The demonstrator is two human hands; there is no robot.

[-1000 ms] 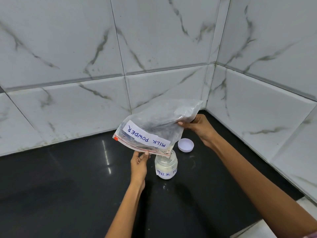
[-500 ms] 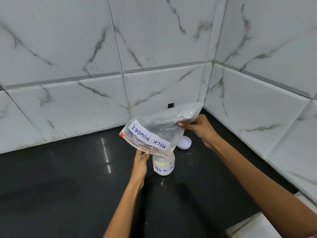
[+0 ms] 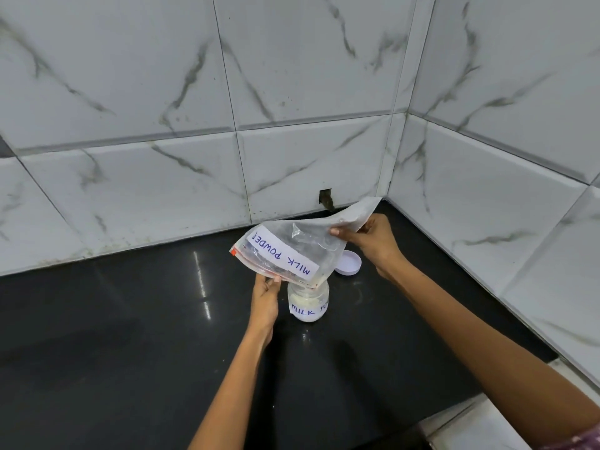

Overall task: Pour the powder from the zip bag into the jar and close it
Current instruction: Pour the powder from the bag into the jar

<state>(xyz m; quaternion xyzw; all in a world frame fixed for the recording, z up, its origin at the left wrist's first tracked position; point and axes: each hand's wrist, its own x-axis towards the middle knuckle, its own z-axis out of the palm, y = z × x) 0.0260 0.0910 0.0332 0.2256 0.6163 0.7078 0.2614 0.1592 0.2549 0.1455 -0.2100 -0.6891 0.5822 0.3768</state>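
A clear zip bag (image 3: 292, 248) labelled "MILK POWDER" hangs tilted over an open glass jar (image 3: 308, 303), its lower corner at the jar's mouth. A little pale powder sits in that corner. The jar, labelled "MILK PO…", stands on the black counter (image 3: 130, 336) and holds white powder. My left hand (image 3: 264, 297) pinches the bag's zip edge just left of the jar. My right hand (image 3: 373, 241) grips the bag's raised bottom end. The white lid (image 3: 349, 263) lies on the counter behind the jar, partly hidden by the bag.
White marble-look tiled walls meet in a corner at the back right, close behind the jar. A small dark hole (image 3: 326, 199) is in the back wall just above the counter. The counter's front edge and a white ledge (image 3: 470, 427) lie at the lower right.
My right hand has lifted the bag's bottom end and the bag has flattened, looking nearly empty. The view has shifted, so the jar and hands sit lower in the frame.
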